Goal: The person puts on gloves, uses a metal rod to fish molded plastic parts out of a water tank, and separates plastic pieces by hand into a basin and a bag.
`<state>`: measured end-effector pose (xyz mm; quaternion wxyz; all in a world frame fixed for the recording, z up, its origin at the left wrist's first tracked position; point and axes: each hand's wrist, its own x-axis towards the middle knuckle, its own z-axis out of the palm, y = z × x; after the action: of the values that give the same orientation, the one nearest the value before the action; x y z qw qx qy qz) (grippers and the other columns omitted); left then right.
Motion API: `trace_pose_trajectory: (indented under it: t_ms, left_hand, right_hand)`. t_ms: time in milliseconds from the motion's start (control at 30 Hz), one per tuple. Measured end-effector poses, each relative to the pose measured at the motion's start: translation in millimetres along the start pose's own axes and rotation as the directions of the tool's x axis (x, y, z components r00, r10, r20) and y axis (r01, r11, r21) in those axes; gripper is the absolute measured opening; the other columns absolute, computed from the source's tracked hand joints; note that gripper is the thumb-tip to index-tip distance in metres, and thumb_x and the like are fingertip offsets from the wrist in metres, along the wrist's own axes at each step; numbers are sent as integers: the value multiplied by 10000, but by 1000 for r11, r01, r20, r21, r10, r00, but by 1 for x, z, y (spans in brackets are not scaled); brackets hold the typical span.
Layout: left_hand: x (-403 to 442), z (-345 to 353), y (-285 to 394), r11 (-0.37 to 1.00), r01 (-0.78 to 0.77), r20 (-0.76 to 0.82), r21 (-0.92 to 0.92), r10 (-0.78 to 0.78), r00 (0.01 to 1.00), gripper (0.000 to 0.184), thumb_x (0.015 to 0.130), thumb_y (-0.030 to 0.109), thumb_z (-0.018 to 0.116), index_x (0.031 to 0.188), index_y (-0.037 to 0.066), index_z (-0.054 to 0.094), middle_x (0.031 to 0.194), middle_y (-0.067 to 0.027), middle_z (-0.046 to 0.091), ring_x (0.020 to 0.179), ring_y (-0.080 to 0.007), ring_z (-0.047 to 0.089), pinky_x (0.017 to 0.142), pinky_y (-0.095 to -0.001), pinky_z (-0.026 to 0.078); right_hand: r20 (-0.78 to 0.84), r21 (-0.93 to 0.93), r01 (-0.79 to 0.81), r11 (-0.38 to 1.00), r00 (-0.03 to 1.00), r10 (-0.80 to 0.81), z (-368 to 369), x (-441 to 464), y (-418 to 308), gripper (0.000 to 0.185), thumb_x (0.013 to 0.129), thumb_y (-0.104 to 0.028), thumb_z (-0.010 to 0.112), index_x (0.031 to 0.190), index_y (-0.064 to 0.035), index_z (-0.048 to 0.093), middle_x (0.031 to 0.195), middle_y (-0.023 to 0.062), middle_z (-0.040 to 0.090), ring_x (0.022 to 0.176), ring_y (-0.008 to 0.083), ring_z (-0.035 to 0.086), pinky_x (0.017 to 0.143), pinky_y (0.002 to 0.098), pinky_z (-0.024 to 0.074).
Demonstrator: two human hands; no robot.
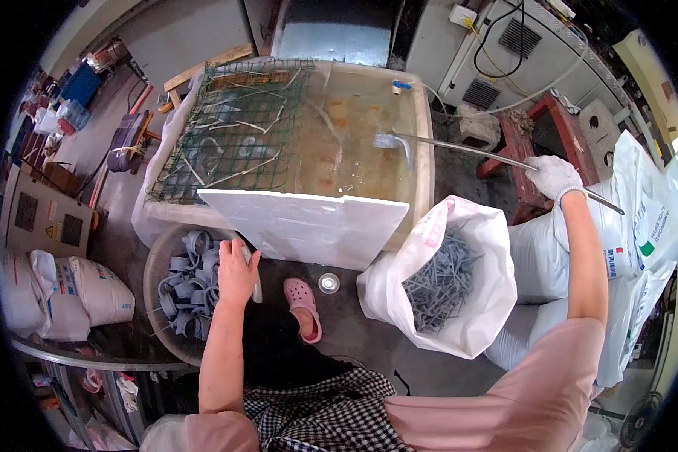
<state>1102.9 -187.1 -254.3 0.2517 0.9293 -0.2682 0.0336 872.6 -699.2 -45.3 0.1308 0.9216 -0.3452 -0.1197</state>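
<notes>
My right hand (554, 177), in a white glove, is closed around a long metal rod (474, 151). The rod's far end reaches into the cloudy water of a large white tub (425, 158), beside a pale piece. My bare left hand (237, 271) is at the rim of a round basin (152, 301), by a light-coloured edge; whether it grips that edge I cannot tell. Grey curved plastic parts (192, 290) fill the basin. A white board (309, 224) leans against the tub's near side. Green netting (233, 135) with pale sticks covers the tub's left part.
An open white sack (491, 301) of grey plastic sprues (442, 282) stands right of centre. Full sacks (595, 248) are stacked at the right, near a red stand (516, 162). More sacks (102, 294) lie at the left. A small metal can (328, 283) is on the floor.
</notes>
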Motion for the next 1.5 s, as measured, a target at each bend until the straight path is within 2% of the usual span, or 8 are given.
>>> trace_pose_trajectory:
  t_ms: [367, 600, 667, 833, 933, 1200, 1233, 1500]
  left_hand:
    - [-1, 0, 0, 1000, -1, -3, 22, 1, 1000, 317, 823, 148, 683, 1017, 3, 480, 978, -215, 481, 914, -432, 496, 778, -480, 423]
    - [2, 2, 4, 1000, -3, 7, 3, 3, 1000, 317, 826, 151, 684, 1009, -1, 475, 979, -218, 484, 911, -431, 500, 767, -477, 428]
    - [2, 1, 5, 1000, 1, 7, -7, -1, 1000, 315, 827, 151, 683, 1005, -2, 473, 979, -218, 485, 908, -430, 500, 765, -477, 428]
    - [0, 1, -4, 999, 34, 61, 25, -35, 998, 361, 821, 187, 683, 1055, 4, 477, 1012, -221, 479, 965, -434, 504, 781, -488, 457]
    - [-1, 1, -7, 997, 10, 68, 70, -15, 998, 361, 824, 187, 682, 1054, 2, 476, 1010, -225, 478, 964, -438, 505, 780, -486, 456]
    - [-2, 0, 7, 998, 46, 122, 44, -51, 991, 348, 825, 175, 677, 1048, 0, 475, 1000, -234, 474, 941, -447, 506, 780, -478, 451]
    - [-2, 0, 6, 998, 46, 125, 47, -51, 991, 342, 826, 170, 676, 1045, 2, 475, 999, -231, 474, 935, -445, 508, 776, -478, 453]
    - [-2, -2, 5, 999, 19, 128, 40, -24, 992, 326, 825, 161, 676, 1032, 3, 480, 1001, -223, 473, 927, -441, 513, 766, -481, 455]
  right_hand:
    - [239, 192, 75, 978, 964, -121, 20, 8, -5, 280, 835, -279, 567, 1051, -135, 675, 1000, 176, 659, 968, 348, 619, 849, 414, 481]
    - [347, 345, 90, 934, 913, -216, 49, 15, -25, 333, 837, -287, 546, 1106, -129, 661, 1053, 198, 648, 992, 355, 614, 873, 400, 474]
    - [292, 357, 174, 918, 912, -287, 69, 22, -39, 355, 840, -318, 526, 1121, -144, 655, 1081, 194, 639, 1014, 355, 604, 902, 411, 463]
    - [158, 363, 132, 922, 967, -201, 57, 9, -35, 370, 832, -331, 574, 1144, -149, 651, 1079, 170, 645, 1013, 343, 606, 887, 404, 471]
    - [191, 310, 38, 950, 976, -102, 24, -10, -8, 365, 827, -320, 588, 1141, -147, 657, 1028, 177, 658, 987, 332, 620, 878, 396, 475]
    - [247, 444, -17, 896, 963, -104, 24, -32, 61, 341, 815, -249, 613, 1089, -52, 661, 933, 207, 669, 888, 313, 654, 802, 353, 489]
    - [264, 379, -33, 925, 962, -74, 18, -36, 59, 319, 817, -249, 603, 1053, -45, 669, 903, 221, 662, 850, 319, 653, 784, 366, 489]
    - [280, 373, 17, 928, 951, -130, 42, -31, 71, 288, 818, -258, 594, 1006, -56, 678, 817, 212, 646, 729, 278, 624, 708, 368, 481]
